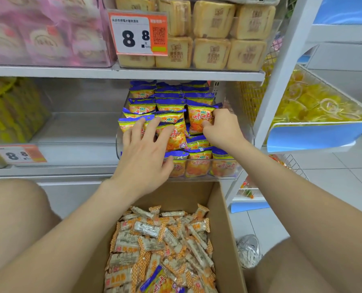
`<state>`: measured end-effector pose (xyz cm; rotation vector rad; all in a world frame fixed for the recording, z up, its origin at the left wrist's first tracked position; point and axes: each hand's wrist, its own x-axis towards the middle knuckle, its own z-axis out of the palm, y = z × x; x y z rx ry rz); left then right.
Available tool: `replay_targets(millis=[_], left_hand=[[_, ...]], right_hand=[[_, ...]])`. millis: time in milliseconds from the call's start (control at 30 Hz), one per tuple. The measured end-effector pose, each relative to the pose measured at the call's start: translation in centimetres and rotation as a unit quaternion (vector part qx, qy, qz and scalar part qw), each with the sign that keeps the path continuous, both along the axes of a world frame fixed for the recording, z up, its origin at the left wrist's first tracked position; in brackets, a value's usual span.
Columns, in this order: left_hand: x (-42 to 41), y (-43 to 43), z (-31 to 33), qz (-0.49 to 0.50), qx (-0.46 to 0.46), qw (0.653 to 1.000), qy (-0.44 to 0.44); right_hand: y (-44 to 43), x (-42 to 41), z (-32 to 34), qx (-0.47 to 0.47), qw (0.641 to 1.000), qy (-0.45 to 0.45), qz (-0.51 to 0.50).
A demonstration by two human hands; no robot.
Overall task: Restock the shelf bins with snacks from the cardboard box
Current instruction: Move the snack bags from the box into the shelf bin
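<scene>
While our right hand [222,127] curls thumb and fingers round a glossy, crinkled foil snack packet [199,117], yellow-orange with a blue top, that packet stands upright inside the clear plastic shelf bin [118,144]. Just left of that grip, our left hand [146,153] lies flat, fingers straight and spread, on matching pillow-shaped packets [142,106] filling the bin. Below both hands, the brown cardboard box [224,229] holds heaped small oblong bars [154,240] in orange-and-white wrappers, plus one loose blue-topped packet [154,280].
</scene>
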<state>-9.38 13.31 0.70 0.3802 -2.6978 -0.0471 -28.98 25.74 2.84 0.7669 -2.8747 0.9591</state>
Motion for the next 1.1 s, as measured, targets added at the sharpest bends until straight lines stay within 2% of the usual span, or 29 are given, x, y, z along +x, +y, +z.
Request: replay_targets(millis=[67,167,233,267,333,400,433,467,533,600,667,733,800,967,1033,1100], left_hand=[[0.1,0.1,0.1,-0.028,-0.016,0.999,0.038],[0.5,0.3,0.7,-0.086,-0.030,0.988,0.122],[1.2,0.9,1.0,-0.126,-0.015,0.980,0.151],[1.6,1.3,1.0,-0.141,-0.002,0.980,0.140],[2.4,2.2,0.2,-0.143,0.038,0.987,0.060],[2.8,2.7,-2.2,-0.128,0.070,0.985,-0.095],[2.9,2.8,-3.8,-0.123,0.086,0.972,-0.183],[3.1,2.9,-5.8,-0.122,0.101,0.950,-0.269],[3.8,3.4,-9.7,-0.136,0.112,0.897,-0.404],[4.8,4.4,-13.3,-0.159,0.112,0.845,-0.498],[5.7,5.7,-16.5,-0.187,0.116,0.790,-0.572],[6.3,6.5,-19.5,-0.198,0.121,0.753,-0.615],[6.8,6.6,-22.0,-0.206,0.101,0.740,-0.632],[7.7,6.2,-25.6,-0.208,-0.013,0.753,-0.624],[7.6,5.8,-25.7,-0.201,-0.012,0.759,-0.620],[7.4,5.4,-25.3,-0.193,0.033,0.762,-0.618]], right_hand=[[0.6,0.7,0.4,-0.008,1.000,0.010,-0.013],[2.0,2.1,0.6,-0.014,0.995,0.087,-0.046],[3.2,3.6,0.8,-0.062,0.989,0.136,-0.010],[3.8,4.7,0.8,-0.075,0.987,0.140,0.032],[4.9,7.2,0.3,-0.066,0.983,0.121,0.122],[5.8,9.8,-0.9,0.011,0.975,0.090,0.203],[6.2,10.8,-1.7,0.075,0.963,0.064,0.250],[6.5,11.7,-2.7,0.159,0.938,0.035,0.305],[7.0,13.1,-5.0,0.332,0.845,-0.007,0.419],[7.6,14.4,-7.7,0.442,0.762,-0.020,0.472],[7.9,15.4,-9.9,0.486,0.728,-0.003,0.484],[7.7,16.0,-11.1,0.486,0.724,0.004,0.489],[7.2,16.1,-11.4,0.474,0.730,0.008,0.492],[6.7,15.5,-10.8,0.463,0.742,0.034,0.483],[6.6,15.2,-10.7,0.465,0.743,0.029,0.481],[6.5,15.1,-10.6,0.470,0.740,0.027,0.480]])
